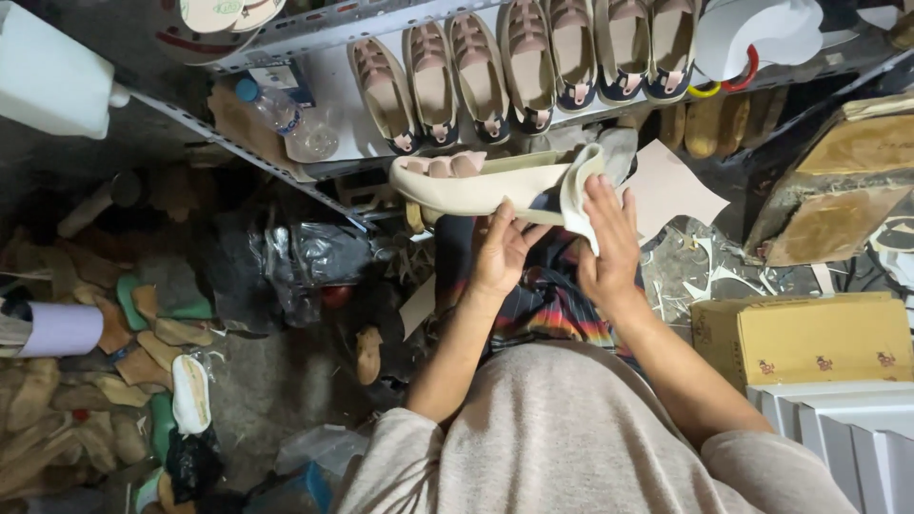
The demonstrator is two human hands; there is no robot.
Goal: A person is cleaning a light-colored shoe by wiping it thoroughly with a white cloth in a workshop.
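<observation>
Amid a heap of shoe soles (114, 352) on the floor at far left and a shelf row of finished shoes (533, 67) above, you appear to be wiping a cream shoe (476, 183). Your left hand (500, 249) is closed around its underside from below, holding it sole-up before your chest. Your right hand (609, 238), fingers spread flat, presses a white cloth (579, 190) to the heel end. Judging by this, the next stroke calls for a steady grip and even pressure. A cardboard box (804, 335) sits at right.
</observation>
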